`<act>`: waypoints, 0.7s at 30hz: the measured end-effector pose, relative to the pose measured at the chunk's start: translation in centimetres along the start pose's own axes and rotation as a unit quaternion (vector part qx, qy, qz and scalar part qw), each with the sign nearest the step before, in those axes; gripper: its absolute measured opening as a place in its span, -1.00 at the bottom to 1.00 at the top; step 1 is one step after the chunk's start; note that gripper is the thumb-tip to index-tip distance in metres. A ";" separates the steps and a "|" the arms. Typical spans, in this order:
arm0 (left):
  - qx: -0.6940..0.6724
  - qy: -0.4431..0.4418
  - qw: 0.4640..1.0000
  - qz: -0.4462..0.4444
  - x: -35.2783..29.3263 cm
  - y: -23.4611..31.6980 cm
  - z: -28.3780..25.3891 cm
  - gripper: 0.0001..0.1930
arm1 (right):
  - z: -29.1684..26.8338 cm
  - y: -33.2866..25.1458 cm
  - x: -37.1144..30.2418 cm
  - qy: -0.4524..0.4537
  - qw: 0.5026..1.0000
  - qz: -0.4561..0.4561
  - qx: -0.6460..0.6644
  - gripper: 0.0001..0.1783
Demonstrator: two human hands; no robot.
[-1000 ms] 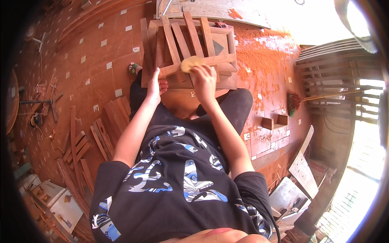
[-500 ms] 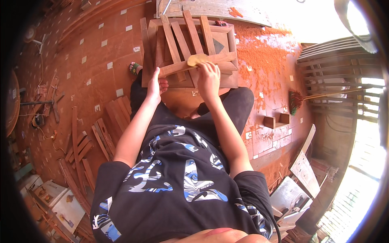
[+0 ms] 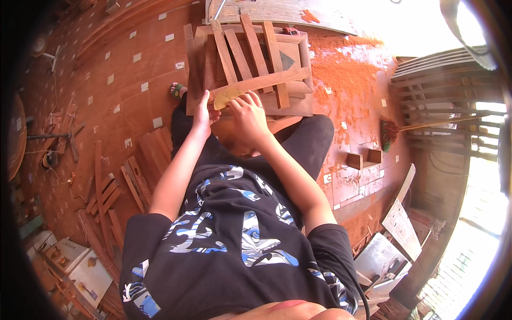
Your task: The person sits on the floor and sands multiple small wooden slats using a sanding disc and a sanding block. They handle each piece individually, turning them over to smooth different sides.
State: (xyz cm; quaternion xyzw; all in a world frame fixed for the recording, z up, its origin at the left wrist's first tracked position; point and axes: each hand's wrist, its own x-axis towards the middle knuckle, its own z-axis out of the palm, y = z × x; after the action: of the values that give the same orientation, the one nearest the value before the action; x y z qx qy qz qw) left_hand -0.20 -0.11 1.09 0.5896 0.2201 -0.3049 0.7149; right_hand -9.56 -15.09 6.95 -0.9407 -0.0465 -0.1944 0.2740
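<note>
A wooden strip (image 3: 280,78) lies slantwise across several other wooden strips (image 3: 252,45) on a wooden panel (image 3: 303,48) in front of me. My left hand (image 3: 202,118) grips the strip's left end, thumb up along its near side. In my right hand (image 3: 249,118) is a yellow sandpaper disc (image 3: 226,97), pressed onto the strip close to my left hand. The fingers are bent over the disc's right part, and the strip's surface under it is hidden.
Orange sawdust (image 3: 341,69) covers the floor right of the panel. A broom (image 3: 390,133) and a small wooden box frame (image 3: 365,159) are to the right. Loose boards (image 3: 154,152) lie at my left. A red-and-black tool (image 3: 291,31) rests on the panel's far edge.
My right hand has slid the sandpaper disc leftward along the strip, from its middle to near my left hand. The left hand stays at the strip's end.
</note>
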 end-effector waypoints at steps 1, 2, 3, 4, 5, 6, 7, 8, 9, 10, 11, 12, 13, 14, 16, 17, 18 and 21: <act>0.001 0.003 1.000 0.000 0.0 0.0 0.0 -0.38 | -0.4 -0.2 0.1 0.013 1.000 0.000 -0.011 -0.79; 0.002 0.005 1.000 -0.001 -0.1 0.1 0.0 -0.38 | -0.4 0.1 0.1 0.026 0.999 0.007 -0.020 -0.80; 0.004 0.002 1.000 -0.004 0.2 -0.1 -0.3 -0.38 | -0.5 0.6 0.2 0.038 0.999 0.014 -0.031 -0.80; 0.005 -0.001 1.000 -0.007 0.5 -0.2 -0.6 -0.38 | -0.6 1.1 0.3 0.050 0.998 0.021 -0.041 -0.80; 0.007 -0.004 1.000 -0.010 0.8 -0.4 -0.9 -0.37 | -1.0 1.9 0.3 0.086 0.993 0.030 -0.073 -0.83; 0.009 -0.001 1.000 -0.006 0.9 -0.5 -0.9 -0.37 | -1.4 2.7 0.3 0.085 0.990 0.074 -0.082 -0.86; 0.011 -0.001 1.000 -0.002 0.8 -0.5 -0.6 -0.36 | -1.6 4.1 0.2 0.108 0.985 0.095 -0.095 -0.87; 0.013 0.000 1.000 0.003 0.7 -0.5 -0.4 -0.35 | -1.8 5.4 -0.1 0.132 0.979 0.116 -0.107 -0.89; 0.012 0.002 1.000 0.005 0.6 -0.5 -0.3 -0.35 | -2.2 5.7 -0.3 0.138 0.976 0.127 -0.109 -0.88; 0.011 0.004 1.000 0.007 0.5 -0.4 -0.3 -0.34 | -2.4 5.9 -0.5 0.143 0.974 0.138 -0.110 -0.88; 0.010 0.006 1.000 0.009 0.4 -0.4 -0.2 -0.34 | -2.3 5.8 -0.6 0.144 0.976 0.125 -0.109 -0.87; 0.010 0.006 1.000 0.005 0.5 -0.5 -0.2 -0.34 | -2.1 5.6 -0.7 0.138 0.979 0.115 -0.100 -0.87; 0.010 0.005 1.000 0.002 0.6 -0.5 -0.2 -0.34 | -1.8 5.2 -0.7 0.132 0.981 0.105 -0.092 -0.86; 0.009 0.004 1.000 -0.002 0.8 -0.6 -0.1 -0.34 | -1.4 4.7 -0.8 0.126 0.984 0.095 -0.083 -0.85; 0.007 0.011 1.000 -0.002 0.9 -0.6 -0.2 -0.34 | -1.2 3.0 -0.6 0.091 0.993 0.053 -0.059 -0.81; 0.006 0.014 1.000 -0.001 0.9 -0.7 -0.2 -0.33 | -1.0 2.5 -0.6 0.070 0.996 0.037 -0.038 -0.81; 0.007 0.013 1.000 -0.001 0.7 -0.6 -0.1 -0.33 | -0.6 2.0 -0.5 0.050 0.998 0.022 -0.017 -0.81; 0.006 0.016 1.000 -0.001 0.2 -0.3 0.1 -0.33 | -0.1 1.1 -0.4 0.054 0.998 0.028 -0.007 -0.80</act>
State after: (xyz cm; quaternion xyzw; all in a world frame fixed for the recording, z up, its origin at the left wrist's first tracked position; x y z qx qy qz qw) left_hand -0.27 -0.31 0.77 0.5983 0.2298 -0.2975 0.7076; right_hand -9.75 -16.09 6.37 -0.9315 -0.0043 -0.2379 0.2750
